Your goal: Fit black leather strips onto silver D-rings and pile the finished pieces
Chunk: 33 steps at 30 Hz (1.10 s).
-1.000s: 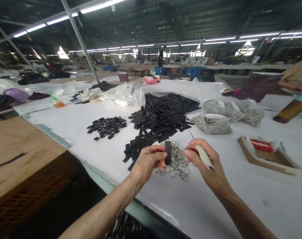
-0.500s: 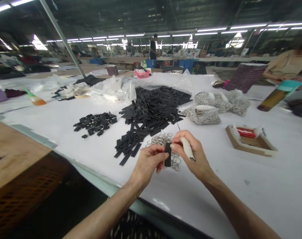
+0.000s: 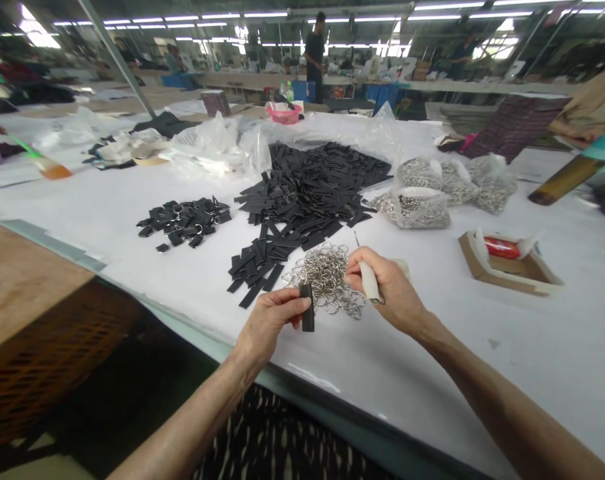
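Observation:
My left hand [image 3: 270, 319] pinches a short black strap strip [image 3: 307, 310] between thumb and fingers, upright at the near side of a pile of metal D-rings [image 3: 325, 277]. In my right hand [image 3: 390, 287] is a tool with an off-white handle [image 3: 369, 280] and a thin metal shaft pointing up and away; its exact kind is unclear. The right fingertips are curled at the right edge of the ring pile, and whether they touch a ring cannot be made out. Behind the rings spreads a large heap of black strips [image 3: 322, 180].
Strips fitted with rings [image 3: 182, 221] lie in a small pile at left. Bags of rings [image 3: 422, 208] and a cardboard box [image 3: 512, 270] with a red item stand at right. Clear plastic bags [image 3: 217, 147] and a pink basket [image 3: 284, 115] are farther back. Another person [image 3: 592, 107] sits at far right.
My left hand has drawn left with the black strip, away from my right hand, uncovering the rings. My right hand has moved slightly, still around the tool. The camera view has tilted down.

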{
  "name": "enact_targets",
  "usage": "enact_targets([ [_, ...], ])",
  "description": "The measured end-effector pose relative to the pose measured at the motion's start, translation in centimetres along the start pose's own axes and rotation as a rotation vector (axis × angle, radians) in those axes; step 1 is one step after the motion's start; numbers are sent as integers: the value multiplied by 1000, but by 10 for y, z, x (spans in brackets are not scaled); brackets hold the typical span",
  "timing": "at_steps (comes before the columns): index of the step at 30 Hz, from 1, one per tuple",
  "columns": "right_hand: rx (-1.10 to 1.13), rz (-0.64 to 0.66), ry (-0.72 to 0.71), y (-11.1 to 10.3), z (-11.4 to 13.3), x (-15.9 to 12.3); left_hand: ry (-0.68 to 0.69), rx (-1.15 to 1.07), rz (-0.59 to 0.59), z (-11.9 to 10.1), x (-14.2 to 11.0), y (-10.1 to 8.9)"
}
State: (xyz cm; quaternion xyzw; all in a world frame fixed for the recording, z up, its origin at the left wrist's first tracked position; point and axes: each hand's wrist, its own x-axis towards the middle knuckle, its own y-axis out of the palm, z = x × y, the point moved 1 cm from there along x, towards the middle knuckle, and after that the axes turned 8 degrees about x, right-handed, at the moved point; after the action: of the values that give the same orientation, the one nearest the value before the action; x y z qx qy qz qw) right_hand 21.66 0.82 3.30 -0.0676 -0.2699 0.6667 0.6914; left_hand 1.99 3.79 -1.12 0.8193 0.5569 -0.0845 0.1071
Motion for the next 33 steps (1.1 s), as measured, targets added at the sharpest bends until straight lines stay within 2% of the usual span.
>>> enact_targets([
  [3, -87, 98, 24, -2, -15, -10, -38, -51, -20, 6, -1, -1],
  [6, -178, 88, 29, -3, -29, -27, -38, -57, -35, 8, -2, 2],
  [12, -445, 140, -191, 4, -41, -54, -81, -36, -45, 11, -4, 5],
  [20, -758, 112, -353, 25, -46, -56, -95, -16, -7, 16, -4, 9],
  [28, -787, 97, -494, 25, -47, -56, -125, -14, -6, 9, -8, 14],
  [30, -754, 94, -462, 22, -43, -56, -130, -15, -1, 7, -10, 16],
  [33, -479, 5, -188, 16, -26, -50, -140, -17, 6, 3, -11, 19],
])
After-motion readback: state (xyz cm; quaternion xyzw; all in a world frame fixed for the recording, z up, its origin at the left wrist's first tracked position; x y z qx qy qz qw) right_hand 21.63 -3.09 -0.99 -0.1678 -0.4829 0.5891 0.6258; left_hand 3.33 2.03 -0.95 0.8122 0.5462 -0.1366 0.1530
